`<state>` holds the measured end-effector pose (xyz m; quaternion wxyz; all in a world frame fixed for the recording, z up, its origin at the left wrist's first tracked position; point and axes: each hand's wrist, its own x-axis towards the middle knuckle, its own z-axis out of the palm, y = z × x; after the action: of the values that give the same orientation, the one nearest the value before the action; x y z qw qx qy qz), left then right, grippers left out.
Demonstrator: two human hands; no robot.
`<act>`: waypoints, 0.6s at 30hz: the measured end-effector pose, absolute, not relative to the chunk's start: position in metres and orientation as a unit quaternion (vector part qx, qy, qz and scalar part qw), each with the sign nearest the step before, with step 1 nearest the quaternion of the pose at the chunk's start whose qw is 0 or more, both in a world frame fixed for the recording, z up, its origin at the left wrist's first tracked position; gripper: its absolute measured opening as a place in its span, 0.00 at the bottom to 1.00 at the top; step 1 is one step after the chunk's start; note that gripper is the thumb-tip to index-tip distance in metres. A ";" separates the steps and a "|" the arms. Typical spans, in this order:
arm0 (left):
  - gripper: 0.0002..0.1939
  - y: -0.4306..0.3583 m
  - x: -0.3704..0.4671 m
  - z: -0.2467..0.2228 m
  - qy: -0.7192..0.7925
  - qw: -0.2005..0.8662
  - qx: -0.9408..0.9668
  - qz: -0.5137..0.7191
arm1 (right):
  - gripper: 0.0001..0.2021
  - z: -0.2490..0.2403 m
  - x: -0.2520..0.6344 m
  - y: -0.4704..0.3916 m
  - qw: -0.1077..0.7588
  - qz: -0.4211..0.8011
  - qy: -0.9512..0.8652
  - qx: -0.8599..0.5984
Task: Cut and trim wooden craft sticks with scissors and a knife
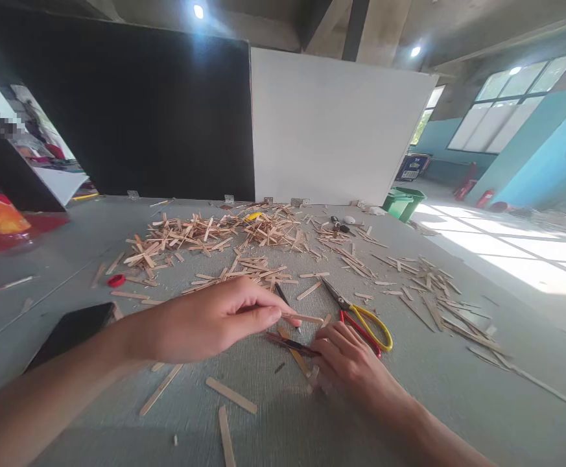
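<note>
My left hand (214, 321) pinches a flat wooden craft stick (309, 318) between thumb and fingers, its free end pointing toward my right hand. My right hand (348, 357) is low over the table, fingers curled and closed. A slim dark object (295, 344) runs out from under those fingers; whether they grip it is unclear, and a blurred pale thing shows below them. Another craft stick (299, 363) lies beneath the dark object. A black pen (283, 295) lies just behind my left fingertips. Scissors with red and yellow handles (353, 308) rest beyond my right hand.
Heaps of craft sticks (185, 233) cover the back of the grey table (176, 447), with more strewn right. A dark phone (76, 331) lies left, near a red cap (116, 280). An orange-labelled bottle (0, 214) stands far left. Black and white panels (331, 123) rise behind.
</note>
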<state>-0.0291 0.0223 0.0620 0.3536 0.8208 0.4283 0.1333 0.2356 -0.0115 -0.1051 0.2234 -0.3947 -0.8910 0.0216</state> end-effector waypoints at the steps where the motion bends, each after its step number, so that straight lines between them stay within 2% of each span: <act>1: 0.15 0.023 -0.029 0.063 0.437 0.346 0.821 0.127 | 0.06 -0.107 0.235 -0.012 0.227 0.021 -0.889 -0.396; 8: 0.17 0.030 -0.034 0.056 0.451 0.345 0.820 0.075 | 0.15 -0.120 0.231 -0.015 0.256 0.053 -0.857 -0.444; 11: 0.17 0.033 -0.035 0.053 0.422 0.356 0.831 0.064 | 0.13 -0.123 0.233 -0.014 0.305 0.087 -0.816 -0.483; 15: 0.15 0.036 -0.032 0.054 0.389 0.399 0.829 0.047 | 0.06 -0.121 0.238 -0.016 0.398 0.071 -0.725 -0.557; 18: 0.14 0.037 -0.031 0.056 0.380 0.434 0.816 0.041 | 0.08 -0.113 0.240 -0.020 0.430 0.042 -0.690 -0.580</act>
<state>-0.0310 0.0366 0.0560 0.4341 0.8157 0.3802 0.0412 0.2400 -0.0196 -0.1130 0.4298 -0.5804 -0.6903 0.0423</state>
